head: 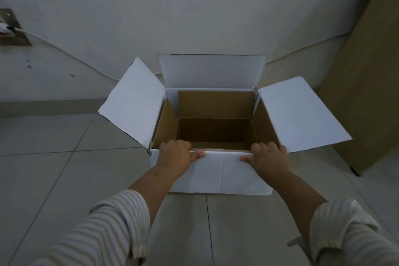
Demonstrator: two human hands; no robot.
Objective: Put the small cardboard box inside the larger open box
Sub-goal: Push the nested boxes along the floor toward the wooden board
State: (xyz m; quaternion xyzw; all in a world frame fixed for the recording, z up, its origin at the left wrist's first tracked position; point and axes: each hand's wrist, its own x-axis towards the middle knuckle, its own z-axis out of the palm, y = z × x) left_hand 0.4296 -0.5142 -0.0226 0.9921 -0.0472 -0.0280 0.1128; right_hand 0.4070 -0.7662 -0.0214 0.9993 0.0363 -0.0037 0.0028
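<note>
The larger open box point(138, 101) stands on the tiled floor against the wall, white outside and brown inside, with its left, right and back flaps spread open. Its brown inside shows nothing in it. The near flap point(222, 173) is folded down over the front. My left hand point(176, 157) grips the near rim at the left, fingers inside and thumb on the flap. My right hand point(268, 157) grips the same rim at the right. No small cardboard box is in sight.
A white cable point(64, 52) runs along the wall from a socket plate point(10, 28) at the far left. A brown wooden panel point(367, 84) leans at the right, close to the right flap. Grey floor tiles point(54, 168) lie around the box.
</note>
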